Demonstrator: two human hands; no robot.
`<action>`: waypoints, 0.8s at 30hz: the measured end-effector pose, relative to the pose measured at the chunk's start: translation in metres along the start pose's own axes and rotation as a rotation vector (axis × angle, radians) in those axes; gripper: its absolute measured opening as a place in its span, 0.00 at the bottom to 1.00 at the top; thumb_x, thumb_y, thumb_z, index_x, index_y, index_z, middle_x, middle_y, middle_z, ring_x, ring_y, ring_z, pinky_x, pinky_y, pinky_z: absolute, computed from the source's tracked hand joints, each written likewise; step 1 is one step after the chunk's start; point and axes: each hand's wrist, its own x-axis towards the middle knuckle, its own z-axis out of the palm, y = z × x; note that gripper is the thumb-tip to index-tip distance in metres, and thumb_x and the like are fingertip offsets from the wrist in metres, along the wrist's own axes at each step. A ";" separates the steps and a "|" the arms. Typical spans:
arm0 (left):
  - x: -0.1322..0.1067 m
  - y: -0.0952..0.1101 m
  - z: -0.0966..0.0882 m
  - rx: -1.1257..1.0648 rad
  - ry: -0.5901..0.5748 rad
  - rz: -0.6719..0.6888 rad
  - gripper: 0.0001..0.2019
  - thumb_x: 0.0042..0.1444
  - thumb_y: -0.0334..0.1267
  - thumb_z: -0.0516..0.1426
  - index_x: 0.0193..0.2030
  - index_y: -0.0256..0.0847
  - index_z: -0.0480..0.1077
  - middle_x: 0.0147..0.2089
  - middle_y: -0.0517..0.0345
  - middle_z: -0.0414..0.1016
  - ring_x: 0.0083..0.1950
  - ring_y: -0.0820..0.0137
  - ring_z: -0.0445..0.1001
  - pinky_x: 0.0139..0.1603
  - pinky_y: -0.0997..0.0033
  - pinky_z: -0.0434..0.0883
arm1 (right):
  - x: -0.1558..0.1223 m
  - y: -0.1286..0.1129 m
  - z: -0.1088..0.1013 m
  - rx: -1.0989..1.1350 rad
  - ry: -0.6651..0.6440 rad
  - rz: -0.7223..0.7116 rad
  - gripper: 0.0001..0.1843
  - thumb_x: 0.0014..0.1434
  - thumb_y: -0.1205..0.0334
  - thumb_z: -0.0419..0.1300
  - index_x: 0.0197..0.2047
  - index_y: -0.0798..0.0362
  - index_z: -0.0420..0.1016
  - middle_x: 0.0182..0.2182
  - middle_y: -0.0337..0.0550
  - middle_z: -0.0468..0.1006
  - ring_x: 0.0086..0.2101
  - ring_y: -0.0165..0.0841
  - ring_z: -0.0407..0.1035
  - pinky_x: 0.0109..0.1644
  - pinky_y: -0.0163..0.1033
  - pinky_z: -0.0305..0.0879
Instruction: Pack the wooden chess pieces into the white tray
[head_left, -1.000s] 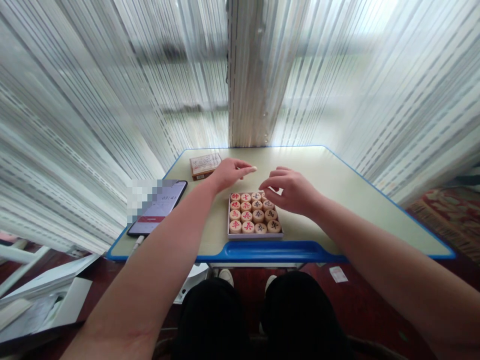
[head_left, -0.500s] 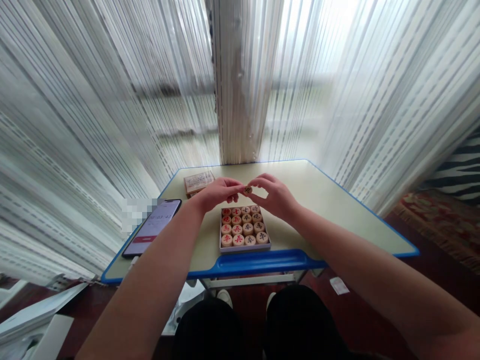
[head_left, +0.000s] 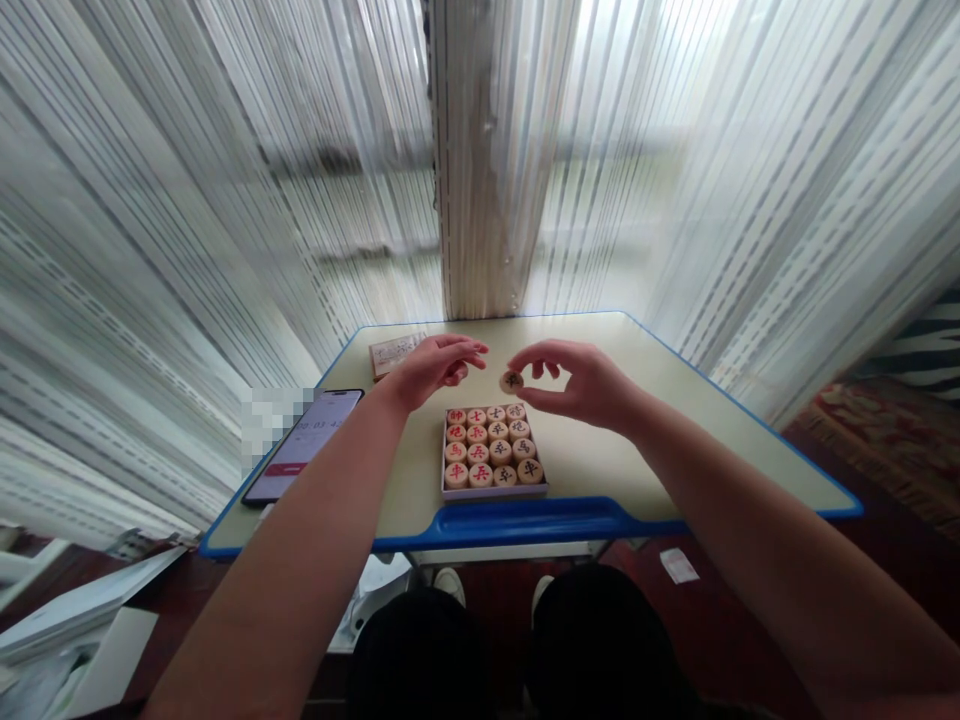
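Observation:
A shallow tray [head_left: 447, 493] of round wooden Chinese chess pieces [head_left: 491, 447], marked in red and black, lies near the front of the desk. My right hand [head_left: 577, 382] hovers above the tray's far edge and pinches one black-marked piece [head_left: 511, 381] between thumb and forefinger. My left hand [head_left: 435, 364] hangs just left of it, fingers loosely curled, with another small piece held at its fingertips [head_left: 461, 373].
The pale desk [head_left: 660, 400] has a blue rim and a blue front groove. A phone [head_left: 304, 457] with a lit screen lies at the left. A small printed box [head_left: 393, 352] sits behind my left hand. Striped curtains surround the desk. Papers lie on the floor at left.
My hands met over the tray with a piece between them, then drew apart. The right hand now holds the piece alone. The view shifted slightly.

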 end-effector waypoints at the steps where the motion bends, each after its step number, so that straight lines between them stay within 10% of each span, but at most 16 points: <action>1: 0.000 0.000 0.000 0.003 0.015 0.004 0.17 0.46 0.45 0.61 0.38 0.34 0.73 0.34 0.52 0.75 0.23 0.82 0.58 0.22 0.77 0.55 | 0.000 -0.002 -0.002 0.022 -0.092 -0.011 0.11 0.50 0.62 0.62 0.38 0.55 0.75 0.31 0.41 0.77 0.30 0.28 0.66 0.34 0.35 0.63; 9: 0.001 -0.003 0.006 0.091 -0.029 -0.008 0.16 0.45 0.44 0.62 0.36 0.32 0.73 0.30 0.53 0.73 0.23 0.82 0.58 0.22 0.77 0.54 | -0.004 -0.018 0.009 0.034 -0.515 -0.040 0.10 0.48 0.69 0.61 0.37 0.54 0.77 0.31 0.43 0.77 0.37 0.32 0.66 0.45 0.40 0.64; 24: 0.001 -0.006 0.005 0.131 -0.073 -0.024 0.17 0.44 0.44 0.63 0.37 0.32 0.73 0.31 0.52 0.74 0.23 0.81 0.59 0.23 0.76 0.54 | -0.004 -0.018 0.013 -0.015 -0.613 -0.068 0.07 0.47 0.71 0.63 0.31 0.53 0.77 0.33 0.42 0.76 0.39 0.34 0.65 0.52 0.44 0.59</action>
